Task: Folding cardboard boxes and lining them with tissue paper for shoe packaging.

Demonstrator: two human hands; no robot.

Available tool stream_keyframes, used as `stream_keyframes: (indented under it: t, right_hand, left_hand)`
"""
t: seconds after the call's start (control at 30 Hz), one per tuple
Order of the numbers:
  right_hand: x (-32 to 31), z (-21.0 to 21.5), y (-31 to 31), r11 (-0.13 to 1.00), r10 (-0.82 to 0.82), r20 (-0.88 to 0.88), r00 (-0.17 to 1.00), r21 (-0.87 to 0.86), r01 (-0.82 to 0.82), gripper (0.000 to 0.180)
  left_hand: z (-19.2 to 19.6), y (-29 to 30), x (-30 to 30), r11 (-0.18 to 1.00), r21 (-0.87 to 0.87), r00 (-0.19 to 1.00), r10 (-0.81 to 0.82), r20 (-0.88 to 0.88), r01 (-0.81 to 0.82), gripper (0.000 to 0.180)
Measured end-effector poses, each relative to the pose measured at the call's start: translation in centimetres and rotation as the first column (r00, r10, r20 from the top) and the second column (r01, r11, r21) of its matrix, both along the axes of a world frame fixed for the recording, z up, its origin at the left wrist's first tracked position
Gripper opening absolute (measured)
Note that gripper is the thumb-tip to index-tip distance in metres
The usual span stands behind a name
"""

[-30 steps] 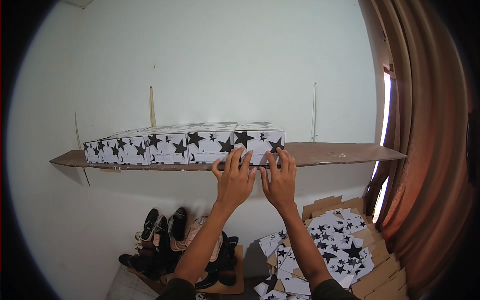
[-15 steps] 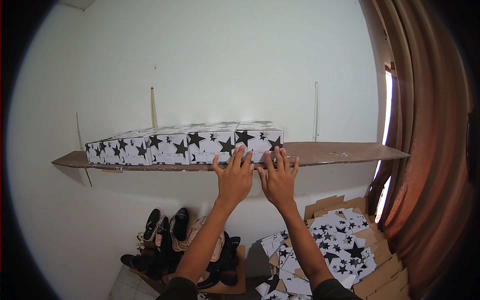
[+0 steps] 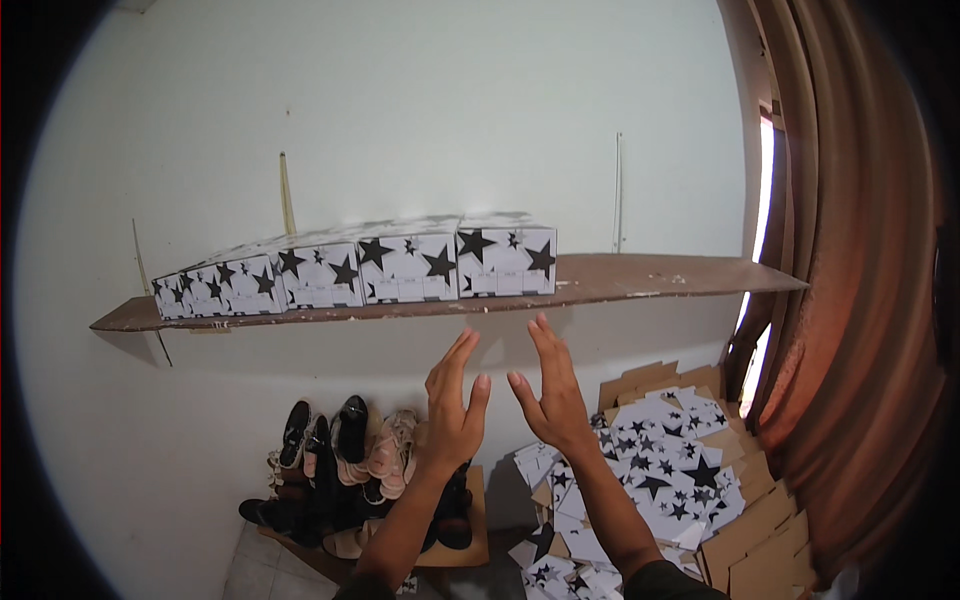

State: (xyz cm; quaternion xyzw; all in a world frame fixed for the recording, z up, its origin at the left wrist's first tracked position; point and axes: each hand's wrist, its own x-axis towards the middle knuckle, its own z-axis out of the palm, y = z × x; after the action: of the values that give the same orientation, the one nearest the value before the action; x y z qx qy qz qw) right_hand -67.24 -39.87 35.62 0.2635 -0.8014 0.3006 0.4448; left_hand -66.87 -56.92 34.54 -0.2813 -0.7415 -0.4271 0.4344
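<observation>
Hanging open and empty, the left hand (image 3: 452, 405) and right hand (image 3: 548, 392) are seen just below the brown wall shelf (image 3: 650, 277), star-printed boxes (image 3: 400, 262) lined above them against the white wall (image 3: 450, 110).

Brown wall shelf (image 3: 640, 275), row of star-printed white boxes (image 3: 400, 265) on it
</observation>
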Motion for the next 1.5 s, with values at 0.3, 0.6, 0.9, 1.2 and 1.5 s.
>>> stream_keyframes:
  t: [0.3, 0.6, 0.9, 1.2, 1.5]
  right_hand:
    - [0.9, -14.6, 3.9, 0.933, 0.175, 0.304, 0.936, -0.355, -0.059, 0.066]
    - [16.0, -31.1, 20.2, 0.701, -0.08, 0.532, 0.843, -0.571, 0.427, 0.065]
    - [50.6, -36.4, 29.7, 0.288, -0.398, 0.568, 0.72, -0.669, 0.686, 0.061]
    - [86.7, -39.6, 32.2, 0.073, -0.563, 0.589, 0.58, -0.664, 0.745, 0.059]
    - [100.1, -40.9, 32.9, -0.026, -0.539, 0.633, 0.556, -0.673, 0.74, 0.053]
  left_hand:
    - [-17.0, 1.4, -2.8, 0.791, 0.451, 0.644, -0.604, 0.47, 0.413, 0.05]
    - [-31.3, 22.3, 3.0, 0.592, 0.537, 0.176, -0.754, 0.633, 0.602, 0.059]
    - [-35.0, 38.4, 33.0, 0.325, 0.599, -0.253, -0.686, 0.682, 0.732, 0.052]
    - [-37.4, 45.9, 67.8, 0.216, 0.542, -0.341, -0.578, 0.741, 0.812, 0.048]
    - [-38.0, 46.8, 80.0, 0.238, 0.635, -0.425, -0.568, 0.705, 0.735, 0.044]
